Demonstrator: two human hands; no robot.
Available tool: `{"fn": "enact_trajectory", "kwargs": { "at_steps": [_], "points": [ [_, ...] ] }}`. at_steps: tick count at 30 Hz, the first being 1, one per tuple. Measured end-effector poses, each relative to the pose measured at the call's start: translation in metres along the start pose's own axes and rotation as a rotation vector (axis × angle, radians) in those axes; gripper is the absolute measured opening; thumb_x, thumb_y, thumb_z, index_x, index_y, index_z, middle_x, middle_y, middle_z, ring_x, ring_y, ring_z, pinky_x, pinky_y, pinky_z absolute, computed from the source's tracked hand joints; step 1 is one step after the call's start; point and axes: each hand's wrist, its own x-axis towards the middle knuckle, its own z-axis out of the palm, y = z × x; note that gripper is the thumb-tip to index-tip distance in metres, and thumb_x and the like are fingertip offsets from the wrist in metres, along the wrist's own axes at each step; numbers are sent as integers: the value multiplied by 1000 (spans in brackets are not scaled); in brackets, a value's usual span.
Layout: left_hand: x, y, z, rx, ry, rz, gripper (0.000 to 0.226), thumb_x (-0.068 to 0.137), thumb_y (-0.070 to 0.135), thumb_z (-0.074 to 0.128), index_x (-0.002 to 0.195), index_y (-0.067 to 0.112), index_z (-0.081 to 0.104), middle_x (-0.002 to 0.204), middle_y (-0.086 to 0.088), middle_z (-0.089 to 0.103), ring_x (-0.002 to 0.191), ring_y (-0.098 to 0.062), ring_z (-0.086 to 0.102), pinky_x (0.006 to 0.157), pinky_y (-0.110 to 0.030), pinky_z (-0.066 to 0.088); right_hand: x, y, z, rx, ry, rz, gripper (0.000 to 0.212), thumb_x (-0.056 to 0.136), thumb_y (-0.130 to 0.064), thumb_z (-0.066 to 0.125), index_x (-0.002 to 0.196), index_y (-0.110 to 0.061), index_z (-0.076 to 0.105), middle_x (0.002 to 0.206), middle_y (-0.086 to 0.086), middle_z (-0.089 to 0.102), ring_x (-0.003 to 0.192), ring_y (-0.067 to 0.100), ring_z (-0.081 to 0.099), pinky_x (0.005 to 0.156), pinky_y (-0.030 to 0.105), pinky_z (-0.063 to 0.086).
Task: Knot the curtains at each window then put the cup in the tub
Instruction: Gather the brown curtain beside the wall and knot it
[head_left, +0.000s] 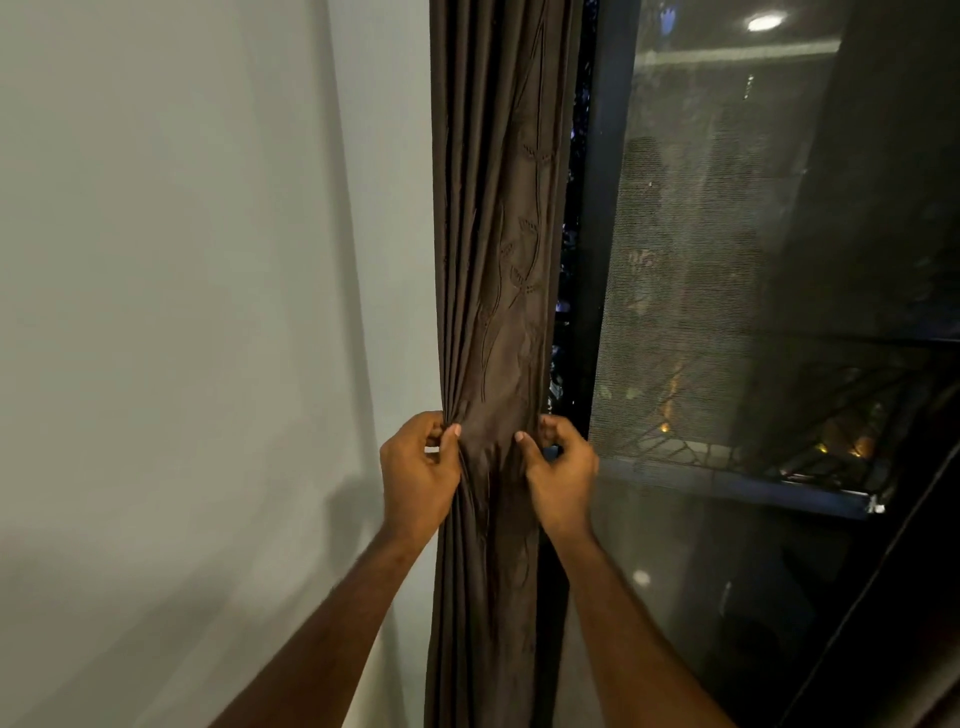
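A dark brown curtain (498, 234) with a stitched leaf pattern hangs gathered in narrow folds at the left edge of a window. My left hand (418, 467) pinches its left edge at about waist height, thumb in front and fingers curled behind. On the opposite edge, at the same height, my right hand (561, 467) pinches the cloth the same way. The fabric between the two hands is pulled taut and flat. No cup or tub shows in this view.
A plain white wall (182, 312) fills the left side. Right of the curtain stands a dark window frame (602, 208) with a mesh screen (701, 286) and night lights beyond. A dark vertical edge (883, 571) runs along the lower right.
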Motion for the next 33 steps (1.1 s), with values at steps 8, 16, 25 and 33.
{"fn": "enact_trajectory", "kwargs": {
  "at_steps": [8, 16, 25, 33],
  "points": [
    [-4, 2, 5, 32, -8, 12, 15, 97, 12, 64, 86, 8, 73, 67, -1, 68, 60, -19, 64, 58, -43, 55, -51, -22, 12, -225, 134, -337, 16, 81, -5, 75, 88, -16, 67, 83, -5, 64, 77, 12, 58, 72, 34, 48],
    [-7, 9, 1, -101, -21, -33, 17, 92, 6, 70, 83, 17, 79, 66, 7, 72, 60, -15, 69, 58, -26, 57, -60, -31, 24, -293, 61, -425, 19, 84, -2, 76, 100, -11, 78, 79, 0, 67, 69, 20, 65, 66, 40, 51],
    [-4, 10, 1, -102, -28, -53, 6, 86, 15, 80, 91, 12, 80, 76, 9, 75, 69, -6, 73, 65, -22, 60, -59, -25, 26, -280, -116, -493, 21, 81, -1, 69, 99, -8, 77, 86, 0, 65, 77, 14, 63, 73, 35, 50],
    [2, -3, -8, -132, -54, -38, 7, 89, 9, 76, 93, 12, 80, 79, 12, 76, 74, -9, 74, 70, -21, 59, -12, 4, -6, 188, 135, 34, 46, 80, -6, 81, 115, -33, 69, 116, -7, 60, 102, 8, 60, 87, 25, 53]
  ]
}}
